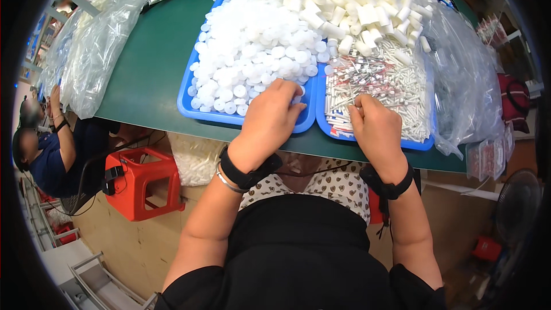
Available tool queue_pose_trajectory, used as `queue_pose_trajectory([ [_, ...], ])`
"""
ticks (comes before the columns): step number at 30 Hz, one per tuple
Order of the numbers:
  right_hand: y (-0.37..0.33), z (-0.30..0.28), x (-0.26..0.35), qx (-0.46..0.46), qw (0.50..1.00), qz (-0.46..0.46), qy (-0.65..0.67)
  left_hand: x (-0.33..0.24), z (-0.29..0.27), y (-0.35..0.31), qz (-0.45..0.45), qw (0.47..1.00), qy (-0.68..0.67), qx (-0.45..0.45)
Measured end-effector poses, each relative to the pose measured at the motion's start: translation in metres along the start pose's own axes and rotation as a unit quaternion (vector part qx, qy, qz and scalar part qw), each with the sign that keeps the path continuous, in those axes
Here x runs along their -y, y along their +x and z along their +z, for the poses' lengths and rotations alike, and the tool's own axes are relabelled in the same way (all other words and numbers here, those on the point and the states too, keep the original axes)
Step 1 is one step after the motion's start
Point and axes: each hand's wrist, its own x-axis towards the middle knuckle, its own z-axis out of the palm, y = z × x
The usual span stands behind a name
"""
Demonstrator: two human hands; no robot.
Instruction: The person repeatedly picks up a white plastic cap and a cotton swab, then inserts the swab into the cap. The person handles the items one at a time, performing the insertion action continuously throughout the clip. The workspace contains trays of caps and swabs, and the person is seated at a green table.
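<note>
Your left hand (268, 116) is at the near right part of the left blue tray (215, 116), beside the white discs (247, 51), fingers curled narrow; whether it holds a disc cannot be told. Your right hand (376, 129) is at the near left of the right blue tray (425, 145), thumb and forefinger close together above the thin white sticks (410, 120); its hold is likewise unconfirmed. Step in hand, as judged: picking from both trays. The next move calls for separating single pieces cleanly from their neighbours.
</note>
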Motion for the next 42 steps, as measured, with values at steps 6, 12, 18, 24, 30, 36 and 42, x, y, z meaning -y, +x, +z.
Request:
queue_pose_trajectory([
  [6,-0.001,-0.022,0.012,-0.009,0.937,0.150,0.314,-0.015,-0.008,-0.012,-0.129,0.920,-0.369,0.013],
  [12,-0.021,-0.033,0.030,0.002,0.723,0.160,0.673,-0.021,0.014,-0.041,-0.247,0.580,-0.768,0.111],
  [18,-0.030,-0.024,0.038,0.020,0.746,0.156,0.648,-0.030,0.020,-0.053,-0.262,0.554,-0.782,0.115],
  [24,-0.032,-0.022,0.040,-0.004,0.774,0.166,0.611,-0.030,0.021,-0.056,-0.268,0.537,-0.792,0.112],
  [30,-0.039,-0.021,0.042,-0.043,0.833,0.111,0.541,-0.034,0.019,-0.056,-0.276,0.565,-0.772,0.097],
  [36,-0.035,-0.022,0.045,-0.064,0.915,-0.086,0.389,-0.035,0.025,-0.058,-0.261,0.592,-0.757,0.093],
  [42,-0.037,-0.033,0.041,0.052,0.937,0.050,0.341,-0.033,0.027,-0.060,-0.273,0.607,-0.743,0.072],
])
